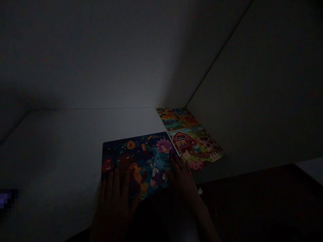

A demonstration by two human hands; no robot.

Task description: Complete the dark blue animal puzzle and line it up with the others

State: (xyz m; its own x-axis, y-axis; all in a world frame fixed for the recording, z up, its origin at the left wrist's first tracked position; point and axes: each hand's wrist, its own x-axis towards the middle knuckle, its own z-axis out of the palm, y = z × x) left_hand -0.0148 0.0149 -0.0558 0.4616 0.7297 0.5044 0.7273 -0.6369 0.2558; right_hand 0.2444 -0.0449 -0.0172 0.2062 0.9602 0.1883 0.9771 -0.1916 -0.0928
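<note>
A dark blue picture puzzle (141, 156) with a rabbit, a peacock and a moon lies on the white table (63, 141) in front of me. My left hand (114, 198) rests flat on its near left part, fingers stretched out. My right hand (183, 176) lies at the puzzle's right edge, fingers extended onto the board. Neither hand holds anything that I can make out. The scene is very dim.
Two more picture boards lie at the right: a farm scene with a red barn (195, 146) and a colourful one behind it (176, 118). White walls close in behind and to the right. A small pale object (200, 191) sits by my right wrist.
</note>
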